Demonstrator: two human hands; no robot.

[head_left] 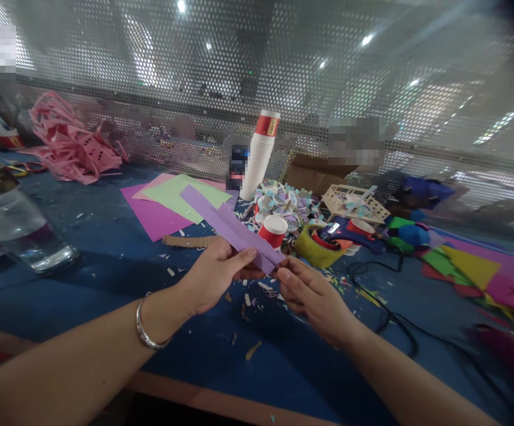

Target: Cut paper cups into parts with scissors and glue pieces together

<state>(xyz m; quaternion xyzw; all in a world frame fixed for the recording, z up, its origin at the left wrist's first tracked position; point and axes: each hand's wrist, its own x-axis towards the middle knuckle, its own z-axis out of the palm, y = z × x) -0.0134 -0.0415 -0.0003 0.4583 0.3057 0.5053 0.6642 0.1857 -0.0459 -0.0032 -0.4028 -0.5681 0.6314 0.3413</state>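
A folded strip of purple paper (225, 223) is held above the blue table, slanting up to the left. My left hand (215, 272) pinches it near its lower middle, thumb on top and fingers underneath. At the strip's lower right end, my right hand (312, 293) grips the tip between thumb and fingers. Just behind the strip stands a red and white paper cup (273, 229), partly covered by it. A piece of corrugated cardboard (190, 241) lies on the table beyond my left hand.
Coloured sheets (163, 207), a tall stack of paper cups (261, 154) and a pile of paper cutouts (286, 201) occupy the back. Yellow tape (314, 245) and a black cable (390, 316) lie right. A glass jar (26, 231) and pink paper strips (74, 142) are left.
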